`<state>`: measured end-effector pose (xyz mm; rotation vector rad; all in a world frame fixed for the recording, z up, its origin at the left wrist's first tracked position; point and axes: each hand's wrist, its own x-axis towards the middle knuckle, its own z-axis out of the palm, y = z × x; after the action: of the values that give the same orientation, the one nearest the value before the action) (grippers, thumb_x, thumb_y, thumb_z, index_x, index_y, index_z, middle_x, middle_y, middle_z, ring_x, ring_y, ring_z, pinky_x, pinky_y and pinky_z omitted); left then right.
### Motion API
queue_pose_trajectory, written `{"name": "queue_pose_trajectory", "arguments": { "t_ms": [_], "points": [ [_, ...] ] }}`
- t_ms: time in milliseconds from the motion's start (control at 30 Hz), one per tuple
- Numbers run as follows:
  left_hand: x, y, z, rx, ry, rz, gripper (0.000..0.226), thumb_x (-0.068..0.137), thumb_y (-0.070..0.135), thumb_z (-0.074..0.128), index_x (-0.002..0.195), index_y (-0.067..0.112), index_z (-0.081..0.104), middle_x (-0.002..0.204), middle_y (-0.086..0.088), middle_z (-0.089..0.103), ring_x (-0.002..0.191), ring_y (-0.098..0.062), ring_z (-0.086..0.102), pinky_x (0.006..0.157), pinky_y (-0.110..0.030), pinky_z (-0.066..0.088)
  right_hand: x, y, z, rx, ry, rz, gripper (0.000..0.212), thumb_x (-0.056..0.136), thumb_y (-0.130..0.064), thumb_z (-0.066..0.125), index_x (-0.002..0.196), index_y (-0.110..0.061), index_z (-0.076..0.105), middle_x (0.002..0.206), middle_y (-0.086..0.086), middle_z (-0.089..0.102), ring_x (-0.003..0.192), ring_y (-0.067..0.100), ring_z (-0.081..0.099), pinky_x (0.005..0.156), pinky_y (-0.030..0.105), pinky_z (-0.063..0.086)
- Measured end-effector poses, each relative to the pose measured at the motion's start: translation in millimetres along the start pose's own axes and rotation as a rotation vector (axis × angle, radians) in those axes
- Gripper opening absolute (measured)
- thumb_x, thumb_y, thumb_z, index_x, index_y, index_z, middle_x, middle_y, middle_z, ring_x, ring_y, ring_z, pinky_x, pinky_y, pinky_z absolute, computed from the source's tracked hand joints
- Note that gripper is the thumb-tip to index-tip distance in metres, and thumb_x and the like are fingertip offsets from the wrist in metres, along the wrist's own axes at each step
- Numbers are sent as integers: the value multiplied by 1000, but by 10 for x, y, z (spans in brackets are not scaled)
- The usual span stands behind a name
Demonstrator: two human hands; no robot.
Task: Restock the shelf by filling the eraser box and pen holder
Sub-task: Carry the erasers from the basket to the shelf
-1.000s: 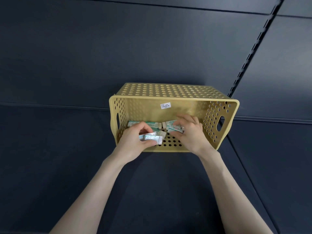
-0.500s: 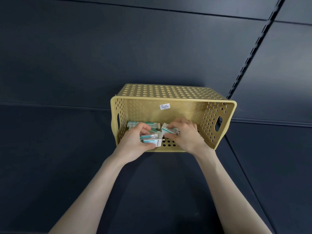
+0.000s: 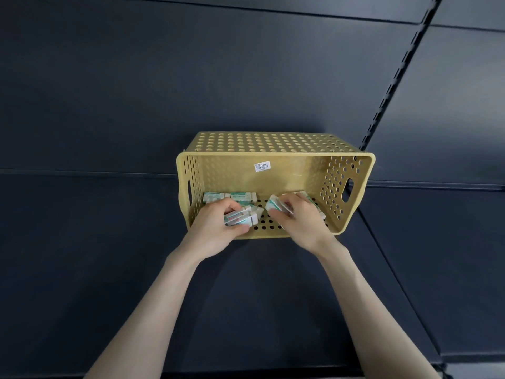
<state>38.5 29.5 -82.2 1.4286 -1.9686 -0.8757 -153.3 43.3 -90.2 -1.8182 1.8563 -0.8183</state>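
So: yellow perforated basket lies on its side on a dark shelf, open mouth facing the camera. Its lower wall, the one with the holes, serves as the floor. A small white price sticker sits on the solid inner panel at the back, upper middle. Oval handle cutouts show in both end walls.

Both hands are inside the mouth, forearms bare.

Left hand: fingers curled, thumb on top, pinching a small stack of wrapped erasers with white and green sleeves. The stack is held just above the holed floor at front left. It looks like two or three pieces; the exact count is unclear.

Right hand: fingers pressed together and bent around another wrapped eraser, which is tilted with one end sticking out past the fingertips toward the centre. Thumb sits underneath. The two held lots are near each other, not touching.

More loose erasers lie flat on the floor along the back left, behind the left hand. A few more are partly hidden behind the right hand; count unclear.

Dark back panel behind the basket, with a slotted upright rail running diagonally at upper right.
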Motion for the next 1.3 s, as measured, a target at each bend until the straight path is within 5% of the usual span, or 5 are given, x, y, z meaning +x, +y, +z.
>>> {"name": "queue_pose_trajectory", "arguments": {
  "t_ms": [167, 367, 867, 1133, 1300],
  "points": [
    [-80, 218, 103, -468, 19, -82, 25, 80, 23, 74, 102, 17, 64, 95, 6, 68, 84, -6, 64, 68, -19, 50, -342, -131, -105, 531, 60, 128, 13, 94, -29, 54, 99, -17, 56, 85, -8, 57, 76, 4, 52, 68, 14, 41],
    [-390, 696, 485, -888, -75, -162, 17, 80, 20, 73, 91, 10, 63, 79, 3, 65, 71, -7, 59, 57, -22, 45, -881, -41, -297, 696, 280, 220, 27, 85, -46, 51, 100, -25, 58, 86, -7, 64, 73, 5, 54, 67, 26, 40],
    [-1556, 2377, 2550, -849, -388, -52, 16, 83, 22, 69, 93, 10, 62, 77, 6, 65, 66, -4, 57, 54, -20, 44, -3073, 1276, -1659, 632, 737, 376, 25, 86, -49, 51, 94, -26, 60, 79, 1, 59, 70, 13, 52, 60, 27, 39],
    [-2355, 3554, 3911, -801, -729, 54, 33, 73, 36, 75, 95, 14, 62, 84, 1, 65, 67, -5, 57, 58, -20, 44, -4515, 2167, -2637, 540, 1083, 496, 28, 83, -44, 52, 86, -17, 60, 64, -4, 55, 58, 11, 48, 54, 27, 37],
    [-2454, 4187, 4605, -758, -847, 136, 34, 69, 39, 74, 94, 21, 61, 87, -1, 68, 71, -8, 60, 58, -21, 46, -4957, 2691, -3221, 540, 1173, 524, 27, 87, -38, 55, 97, -13, 60, 77, 13, 63, 58, 6, 52, 51, 15, 40]
  ]
}}
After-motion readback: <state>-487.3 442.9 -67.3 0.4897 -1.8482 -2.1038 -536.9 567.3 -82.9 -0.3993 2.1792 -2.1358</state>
